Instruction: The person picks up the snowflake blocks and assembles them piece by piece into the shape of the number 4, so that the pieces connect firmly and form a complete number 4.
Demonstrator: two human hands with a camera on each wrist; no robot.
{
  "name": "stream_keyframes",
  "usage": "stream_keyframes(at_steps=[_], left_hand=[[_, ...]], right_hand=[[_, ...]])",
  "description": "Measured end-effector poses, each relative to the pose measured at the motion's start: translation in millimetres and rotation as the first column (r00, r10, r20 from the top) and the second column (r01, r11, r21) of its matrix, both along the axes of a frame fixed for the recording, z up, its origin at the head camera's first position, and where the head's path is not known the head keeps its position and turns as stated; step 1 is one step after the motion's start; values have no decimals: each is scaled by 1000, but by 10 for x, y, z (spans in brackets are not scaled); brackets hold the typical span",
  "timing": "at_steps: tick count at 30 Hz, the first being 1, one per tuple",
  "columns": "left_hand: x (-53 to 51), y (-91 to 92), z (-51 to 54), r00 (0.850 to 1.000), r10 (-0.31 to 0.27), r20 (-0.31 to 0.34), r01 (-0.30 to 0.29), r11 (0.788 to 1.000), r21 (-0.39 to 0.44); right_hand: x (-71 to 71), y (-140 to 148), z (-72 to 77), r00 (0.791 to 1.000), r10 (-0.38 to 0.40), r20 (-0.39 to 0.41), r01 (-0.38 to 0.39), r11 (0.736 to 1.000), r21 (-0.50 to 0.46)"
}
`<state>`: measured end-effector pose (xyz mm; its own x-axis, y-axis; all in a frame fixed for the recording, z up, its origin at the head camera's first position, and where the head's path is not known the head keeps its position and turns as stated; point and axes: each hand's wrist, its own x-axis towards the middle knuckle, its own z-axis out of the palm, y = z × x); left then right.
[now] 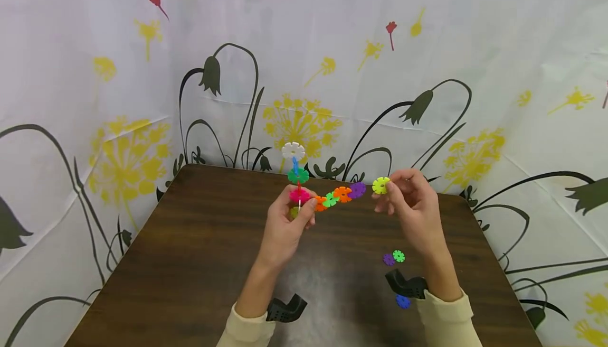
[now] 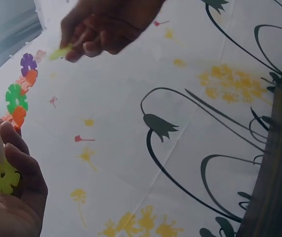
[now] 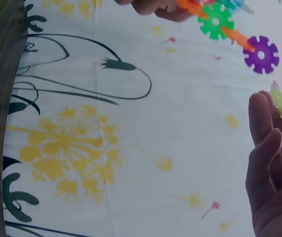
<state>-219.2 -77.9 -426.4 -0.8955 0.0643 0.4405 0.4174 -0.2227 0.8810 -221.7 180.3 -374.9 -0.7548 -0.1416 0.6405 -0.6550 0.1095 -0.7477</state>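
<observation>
My left hand (image 1: 285,225) pinches a joined figure of notched discs at its pink disc (image 1: 299,195). Above the fingers rise a green disc (image 1: 298,176), a blue one (image 1: 295,165) and a white one (image 1: 293,151). A chain of orange, light green and orange discs runs right to a purple disc (image 1: 357,190) at its end. A yellow-green disc (image 2: 3,177) lies against the left palm. Between thumb and fingers, my right hand (image 1: 418,212) holds a separate yellow disc (image 1: 381,185), a small gap away from the purple one.
On the brown table (image 1: 204,262) lie a small purple disc (image 1: 389,259), a green disc (image 1: 399,256) and a blue disc (image 1: 402,301), near the right forearm. A black wrist mount (image 1: 287,309) is on each wrist. Flower-patterned cloth (image 1: 304,62) hangs behind the table.
</observation>
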Motion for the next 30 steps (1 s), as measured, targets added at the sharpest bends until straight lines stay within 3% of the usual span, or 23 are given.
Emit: stream_keyframes(at_steps=[3, 8, 19, 25, 30], left_hand=[[-5, 9, 10, 999, 24, -44, -24, 1000, -19], [10, 22, 1, 998, 5, -60, -7, 999, -37], [36, 39, -47, 999, -38, -37, 38, 999, -7], [49, 45, -46, 998, -64, -21, 65, 997, 47], [72, 89, -26, 999, -53, -4, 53, 995, 79]], right_hand=[[37, -76, 45, 997, -13, -72, 12, 1000, -12], [81, -127, 58, 995, -26, -95, 25, 1000, -17], [137, -213, 16, 997, -61, -54, 60, 998, -24], [143, -283, 10, 991, -97, -94, 95, 995, -26], [165, -333, 15, 978, -160, -131, 158, 987, -25]])
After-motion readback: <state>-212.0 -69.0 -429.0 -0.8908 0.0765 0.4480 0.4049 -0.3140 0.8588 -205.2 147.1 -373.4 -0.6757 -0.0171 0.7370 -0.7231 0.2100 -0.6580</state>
